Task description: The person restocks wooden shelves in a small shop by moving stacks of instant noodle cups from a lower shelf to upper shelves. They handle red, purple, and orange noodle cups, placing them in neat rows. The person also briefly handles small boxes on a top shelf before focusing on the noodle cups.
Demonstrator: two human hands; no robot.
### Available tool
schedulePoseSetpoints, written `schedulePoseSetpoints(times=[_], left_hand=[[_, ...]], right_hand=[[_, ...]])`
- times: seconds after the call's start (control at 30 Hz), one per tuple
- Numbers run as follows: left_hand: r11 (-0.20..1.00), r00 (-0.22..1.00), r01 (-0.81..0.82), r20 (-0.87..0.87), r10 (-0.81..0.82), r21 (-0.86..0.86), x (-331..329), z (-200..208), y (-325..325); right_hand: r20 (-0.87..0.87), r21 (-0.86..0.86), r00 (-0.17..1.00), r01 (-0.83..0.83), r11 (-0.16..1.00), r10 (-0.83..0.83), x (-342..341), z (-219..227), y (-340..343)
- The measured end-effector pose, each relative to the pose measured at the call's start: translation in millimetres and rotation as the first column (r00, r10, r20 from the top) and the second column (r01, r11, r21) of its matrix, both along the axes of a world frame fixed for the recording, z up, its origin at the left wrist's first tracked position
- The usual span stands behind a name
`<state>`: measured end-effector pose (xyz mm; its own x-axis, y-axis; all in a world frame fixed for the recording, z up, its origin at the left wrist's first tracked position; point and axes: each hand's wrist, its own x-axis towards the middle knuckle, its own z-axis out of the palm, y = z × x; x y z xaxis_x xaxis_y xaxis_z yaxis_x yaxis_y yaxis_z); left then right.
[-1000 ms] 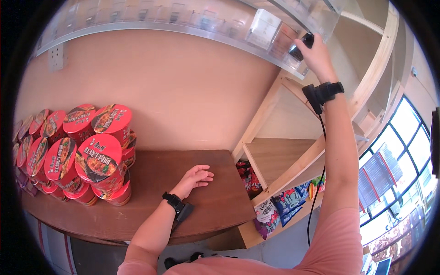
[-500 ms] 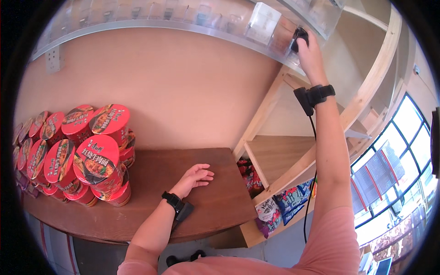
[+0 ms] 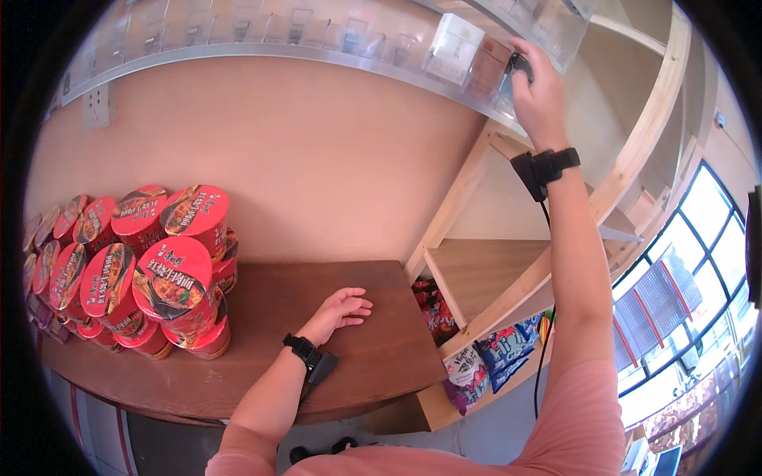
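Note:
My right hand [image 3: 541, 99] is raised to the clear plastic shelf [image 3: 317, 59] at the upper right. Its fingers are closed on a small black object [image 3: 520, 67], partly hidden by them; I cannot make out its kind. Just left of it on the shelf stand a reddish-brown box [image 3: 487, 67] and a white box [image 3: 455, 47]. Over the brown wooden table [image 3: 373, 381], my left hand [image 3: 337, 313] rests palm inward with fingers apart and nothing in it. Both wrists wear black straps.
Red instant noodle cups [image 3: 175, 278] are stacked at the table's left. A wooden rack [image 3: 476, 278] stands to the right, with snack bags [image 3: 508, 349] low down. A black cable [image 3: 541, 373] hangs by my right arm. A window [image 3: 683, 270] is farther right.
The right hand has shifted slightly, and the black object sits lower in its fingers, less exposed. The reddish-brown box shows more plainly beside it. My left hand has hardly moved.

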<state>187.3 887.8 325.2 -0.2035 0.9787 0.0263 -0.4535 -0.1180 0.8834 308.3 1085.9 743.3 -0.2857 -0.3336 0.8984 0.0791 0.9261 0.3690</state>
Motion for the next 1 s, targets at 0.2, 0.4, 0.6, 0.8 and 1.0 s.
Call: schedulePoseSetpoints(times=[0.2, 0.4, 0.6, 0.8, 1.0], left_hand=[[1.000, 1.000, 0.006, -0.012, -0.006, -0.005, 1.2, 1.6, -1.0], [1.000, 1.000, 0.008, -0.025, -0.009, -0.006, -0.2, -1.6, -0.6], [1.000, 1.000, 0.017, -0.027, -0.017, -0.001, -0.1, -1.2, 1.0], [1.000, 0.999, 0.008, -0.031, -0.008, -0.006, -0.9, -2.5, -0.8], [1.000, 1.000, 0.015, -0.027, -0.015, -0.013, 0.2, 0.7, -1.1]], right_hand=[[0.047, 0.023, 0.996, 0.077, 0.997, -0.078, -4.7, 1.9, 15.5], [0.080, 0.014, 0.993, 0.089, 0.996, -0.090, 0.2, 0.0, 8.3], [0.079, 0.074, 0.996, 0.023, 0.997, -0.029, -5.7, 3.7, -12.7], [0.171, 0.081, 0.985, -0.022, 0.996, 0.008, -12.5, 4.6, -22.8], [0.170, 0.043, 0.985, 0.030, 0.999, -0.037, -10.6, -0.6, -22.9]])
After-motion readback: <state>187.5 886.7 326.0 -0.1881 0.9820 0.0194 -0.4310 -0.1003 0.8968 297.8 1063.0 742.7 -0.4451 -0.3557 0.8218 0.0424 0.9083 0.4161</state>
